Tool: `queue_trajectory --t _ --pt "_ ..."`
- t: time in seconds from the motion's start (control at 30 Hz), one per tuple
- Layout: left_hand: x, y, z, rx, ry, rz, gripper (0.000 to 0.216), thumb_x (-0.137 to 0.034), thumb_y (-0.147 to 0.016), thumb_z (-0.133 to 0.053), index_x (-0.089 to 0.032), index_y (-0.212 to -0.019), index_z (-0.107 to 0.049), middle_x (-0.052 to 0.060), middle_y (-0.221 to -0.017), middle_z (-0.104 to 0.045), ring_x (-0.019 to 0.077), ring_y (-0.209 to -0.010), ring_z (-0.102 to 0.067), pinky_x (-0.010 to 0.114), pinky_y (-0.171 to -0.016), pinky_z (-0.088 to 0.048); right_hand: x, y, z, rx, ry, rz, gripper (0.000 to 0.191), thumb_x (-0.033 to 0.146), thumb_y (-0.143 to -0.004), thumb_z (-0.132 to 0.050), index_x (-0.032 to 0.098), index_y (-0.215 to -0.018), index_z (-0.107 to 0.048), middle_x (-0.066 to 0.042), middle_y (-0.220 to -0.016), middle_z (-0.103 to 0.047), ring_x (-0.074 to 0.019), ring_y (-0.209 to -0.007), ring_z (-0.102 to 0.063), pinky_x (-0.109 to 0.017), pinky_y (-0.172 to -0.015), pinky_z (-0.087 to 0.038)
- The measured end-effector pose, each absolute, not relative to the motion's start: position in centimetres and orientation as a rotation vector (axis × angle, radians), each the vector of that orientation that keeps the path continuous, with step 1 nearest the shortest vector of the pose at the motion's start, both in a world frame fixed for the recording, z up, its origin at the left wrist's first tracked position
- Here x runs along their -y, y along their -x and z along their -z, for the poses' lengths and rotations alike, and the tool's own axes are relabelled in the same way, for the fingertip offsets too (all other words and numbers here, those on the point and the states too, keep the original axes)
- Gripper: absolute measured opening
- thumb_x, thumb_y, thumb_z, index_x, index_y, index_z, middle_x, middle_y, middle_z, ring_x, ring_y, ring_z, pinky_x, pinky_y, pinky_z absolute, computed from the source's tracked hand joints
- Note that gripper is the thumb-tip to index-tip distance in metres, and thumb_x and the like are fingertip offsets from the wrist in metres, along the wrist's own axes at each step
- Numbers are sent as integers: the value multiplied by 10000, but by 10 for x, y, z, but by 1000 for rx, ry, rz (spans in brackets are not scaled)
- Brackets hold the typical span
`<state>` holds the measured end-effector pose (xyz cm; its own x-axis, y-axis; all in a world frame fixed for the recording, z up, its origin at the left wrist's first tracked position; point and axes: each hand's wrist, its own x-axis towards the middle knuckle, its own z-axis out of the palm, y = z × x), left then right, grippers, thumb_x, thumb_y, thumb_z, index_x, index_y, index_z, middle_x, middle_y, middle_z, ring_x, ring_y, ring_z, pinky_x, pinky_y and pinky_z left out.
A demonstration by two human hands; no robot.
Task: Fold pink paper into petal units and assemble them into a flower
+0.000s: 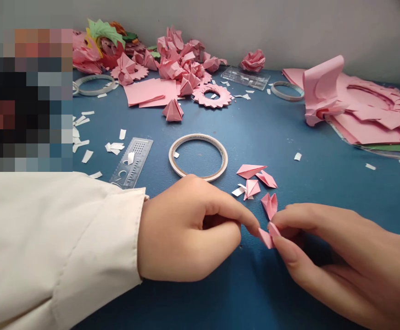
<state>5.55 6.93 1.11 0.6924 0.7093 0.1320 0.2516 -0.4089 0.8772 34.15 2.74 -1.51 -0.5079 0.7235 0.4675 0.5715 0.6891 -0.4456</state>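
My left hand (189, 229) rests on the blue table (289, 137), fingers curled, its forefinger and thumb pinching a small folded pink paper piece (268, 236). My right hand (341, 261) comes in from the lower right and pinches the same piece between thumb and forefinger. Just above it lies another folded pink piece (269, 204). A few more small folded pink pieces (255, 178) lie a little farther back. A cream sleeve covers my left forearm.
A tape ring (198, 157) and a clear ruler (133, 162) lie beyond my left hand. White paper scraps are scattered at left. Pink origami flowers, a pink ring (212, 95) and square sheets crowd the back; cut pink sheets (368, 114) pile at right.
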Motion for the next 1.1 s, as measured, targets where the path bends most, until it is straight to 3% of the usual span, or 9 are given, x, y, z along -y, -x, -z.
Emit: queue_trajectory --t 0.1,0.2,0.43,0.77,0.9,1.1 --pt "-65 -57 -11 -810 -2094 -722 458 -45 -1052 -627 -240 -1132 -1034 -50 -761 -853 103 -564 -702 174 -573 -528 -33 -344 6 2395 950 -311 177 245 -1331 -629 326 -1185 -689 76 -783 -780 -145 -550 -731 -304 -567 -565" --pt "-63 -57 -9 -810 -2320 -745 430 -44 -1098 -569 -172 -1076 -980 -5 -834 -900 138 -656 -801 229 -652 -583 -39 -342 -1 2469 921 -270 277 262 -1368 -596 296 -1102 -667 70 -768 -756 -119 -564 -721 -271 -537 -535" --pt "-63 -54 -4 -760 -2360 -698 365 -36 -1126 -580 -237 -971 -842 48 -1018 -988 221 -862 -938 290 -783 -679 -41 -340 -1 2484 898 -129 392 185 -1339 -556 282 -969 -641 60 -735 -704 -115 -574 -676 -242 -572 -554" --pt "-62 -55 -7 -703 -2440 -690 460 -13 -1151 -511 -99 -1154 -963 22 -903 -904 188 -769 -859 312 -701 -612 -41 -338 4 2470 895 -139 444 241 -1393 -531 276 -975 -677 61 -752 -734 -107 -613 -718 -247 -639 -567" --pt "-62 -57 -4 -737 -2509 -699 460 -3 -1166 -508 -99 -1144 -957 2 -861 -862 180 -730 -814 335 -679 -591 -36 -340 9 2464 912 -139 451 279 -1388 -546 274 -959 -686 41 -749 -717 -129 -611 -687 -261 -632 -541" --pt "-60 -54 -5 -784 -2864 -763 431 5 -1130 -524 -150 -968 -892 -22 -749 -706 199 -615 -615 427 -556 -467 -21 -362 22 2406 1045 -122 441 608 -1262 -771 299 -950 -744 -30 -786 -691 -235 -721 -687 -330 -654 -541"
